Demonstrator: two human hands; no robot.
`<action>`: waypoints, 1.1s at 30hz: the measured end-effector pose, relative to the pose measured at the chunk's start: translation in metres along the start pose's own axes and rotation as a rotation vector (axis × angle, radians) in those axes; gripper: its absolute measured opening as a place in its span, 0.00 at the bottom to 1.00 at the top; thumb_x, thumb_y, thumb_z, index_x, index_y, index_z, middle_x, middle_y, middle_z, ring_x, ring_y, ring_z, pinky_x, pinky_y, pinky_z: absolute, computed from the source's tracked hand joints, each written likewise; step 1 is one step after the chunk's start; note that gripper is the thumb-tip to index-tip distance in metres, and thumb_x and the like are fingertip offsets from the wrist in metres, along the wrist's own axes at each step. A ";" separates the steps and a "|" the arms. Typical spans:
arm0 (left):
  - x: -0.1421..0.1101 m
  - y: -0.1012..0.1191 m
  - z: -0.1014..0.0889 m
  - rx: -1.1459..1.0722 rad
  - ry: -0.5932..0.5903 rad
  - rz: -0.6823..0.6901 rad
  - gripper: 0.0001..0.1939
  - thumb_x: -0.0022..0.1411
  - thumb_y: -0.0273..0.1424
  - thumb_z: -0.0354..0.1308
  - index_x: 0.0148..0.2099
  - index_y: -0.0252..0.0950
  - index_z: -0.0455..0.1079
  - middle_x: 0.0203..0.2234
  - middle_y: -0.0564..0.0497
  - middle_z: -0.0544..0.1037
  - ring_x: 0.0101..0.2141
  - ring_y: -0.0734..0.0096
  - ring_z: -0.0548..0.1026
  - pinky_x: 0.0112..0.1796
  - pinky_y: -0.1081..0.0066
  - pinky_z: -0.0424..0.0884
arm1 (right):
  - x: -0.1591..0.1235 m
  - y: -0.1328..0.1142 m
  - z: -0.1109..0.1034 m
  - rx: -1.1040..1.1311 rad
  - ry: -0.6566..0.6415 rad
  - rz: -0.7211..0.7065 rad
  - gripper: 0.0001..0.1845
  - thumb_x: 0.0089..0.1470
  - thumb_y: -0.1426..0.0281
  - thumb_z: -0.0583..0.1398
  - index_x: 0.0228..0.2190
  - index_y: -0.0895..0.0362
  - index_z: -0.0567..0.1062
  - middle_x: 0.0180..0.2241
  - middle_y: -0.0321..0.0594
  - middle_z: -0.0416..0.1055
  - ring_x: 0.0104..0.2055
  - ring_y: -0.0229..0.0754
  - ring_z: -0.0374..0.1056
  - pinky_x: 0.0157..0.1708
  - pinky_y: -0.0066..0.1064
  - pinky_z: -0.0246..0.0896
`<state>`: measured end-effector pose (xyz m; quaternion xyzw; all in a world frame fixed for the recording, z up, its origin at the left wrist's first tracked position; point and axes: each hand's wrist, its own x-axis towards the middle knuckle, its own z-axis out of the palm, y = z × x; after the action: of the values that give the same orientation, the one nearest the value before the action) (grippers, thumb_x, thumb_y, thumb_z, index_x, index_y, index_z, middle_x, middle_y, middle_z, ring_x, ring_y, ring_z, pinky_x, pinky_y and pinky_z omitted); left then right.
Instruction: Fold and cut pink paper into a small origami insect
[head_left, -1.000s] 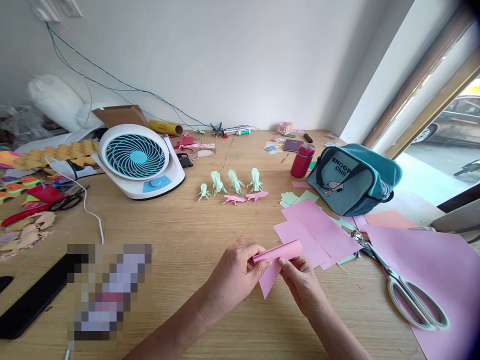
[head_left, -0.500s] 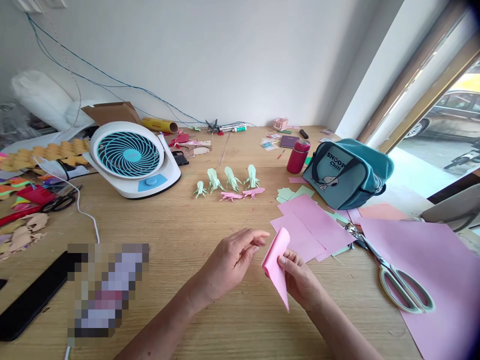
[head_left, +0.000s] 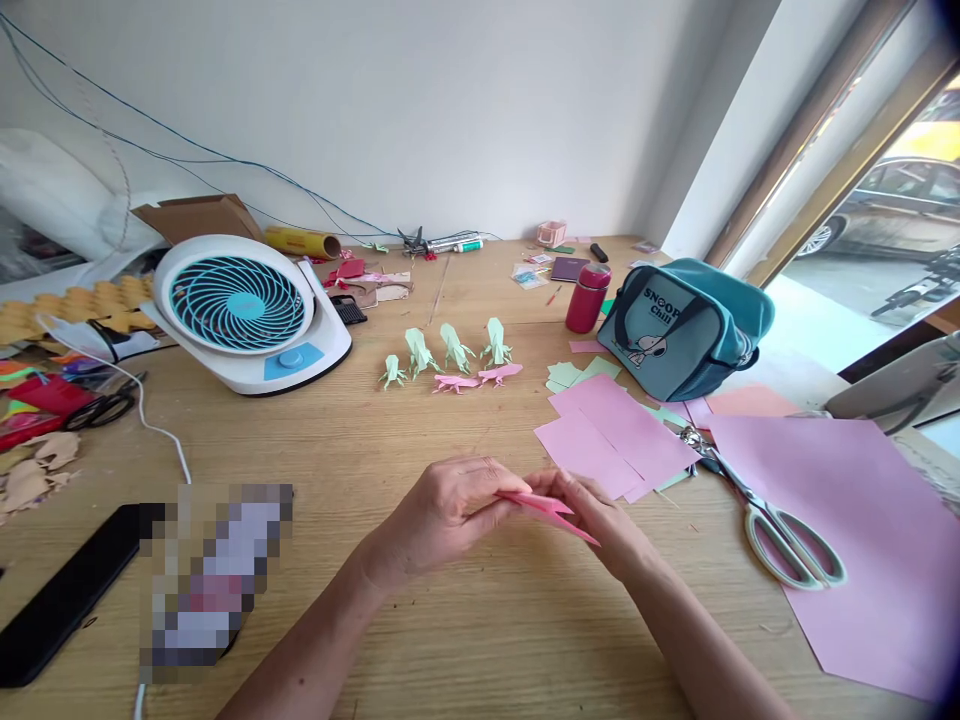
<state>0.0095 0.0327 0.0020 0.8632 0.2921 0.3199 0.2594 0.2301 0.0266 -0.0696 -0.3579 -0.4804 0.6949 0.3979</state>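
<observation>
A folded pink paper is held flat and edge-on between both hands, low over the wooden table. My left hand pinches its left end with the fingers closed. My right hand grips its right side, fingers curled over it. Loose pink sheets lie just behind the hands. Further back stand several green folded paper figures and two pink ones.
Scissors rest on a large pink sheet at the right. A teal bag and red flask stand behind. A white and blue fan sits at the left, a black phone near the front left.
The pink paper, held upright by the right hand half a second ago, is now turned flat, and my left hand has closed on it again.
</observation>
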 end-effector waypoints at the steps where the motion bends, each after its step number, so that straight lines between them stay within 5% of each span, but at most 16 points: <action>1: 0.000 -0.001 0.000 -0.009 0.022 -0.063 0.08 0.68 0.25 0.55 0.46 0.37 0.74 0.36 0.50 0.81 0.37 0.72 0.77 0.40 0.74 0.69 | 0.000 -0.001 -0.003 -0.030 0.062 -0.069 0.24 0.62 0.49 0.54 0.40 0.54 0.79 0.36 0.42 0.75 0.40 0.45 0.69 0.43 0.35 0.63; 5: -0.001 -0.002 0.001 0.004 0.054 -0.239 0.10 0.67 0.26 0.54 0.46 0.37 0.75 0.35 0.51 0.80 0.35 0.71 0.76 0.37 0.75 0.69 | -0.002 0.000 -0.006 -0.086 0.185 -0.282 0.20 0.61 0.53 0.58 0.47 0.51 0.76 0.40 0.42 0.73 0.41 0.45 0.67 0.43 0.35 0.63; 9: 0.001 0.002 0.006 0.008 0.027 -0.294 0.10 0.67 0.27 0.55 0.46 0.38 0.77 0.36 0.51 0.81 0.35 0.71 0.77 0.36 0.76 0.70 | -0.005 0.000 0.003 -0.163 0.198 -0.337 0.16 0.55 0.60 0.65 0.45 0.50 0.77 0.41 0.42 0.71 0.42 0.46 0.66 0.42 0.35 0.62; 17: 0.001 0.012 0.014 0.044 -0.014 -0.308 0.11 0.67 0.27 0.54 0.47 0.40 0.76 0.35 0.54 0.81 0.34 0.73 0.76 0.35 0.77 0.69 | -0.004 0.008 0.013 -0.175 0.189 -0.368 0.05 0.58 0.64 0.63 0.35 0.51 0.79 0.32 0.38 0.70 0.35 0.43 0.64 0.36 0.33 0.59; 33: -0.004 0.017 0.027 0.247 0.053 -0.202 0.08 0.67 0.25 0.54 0.43 0.37 0.75 0.31 0.51 0.80 0.32 0.71 0.76 0.34 0.74 0.68 | -0.003 0.002 0.020 -0.069 0.269 -0.338 0.08 0.54 0.60 0.66 0.31 0.52 0.80 0.28 0.38 0.73 0.31 0.42 0.66 0.32 0.33 0.62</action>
<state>0.0315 0.0116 -0.0065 0.8459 0.4214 0.2764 0.1745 0.2135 0.0158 -0.0651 -0.3750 -0.4996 0.5476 0.5567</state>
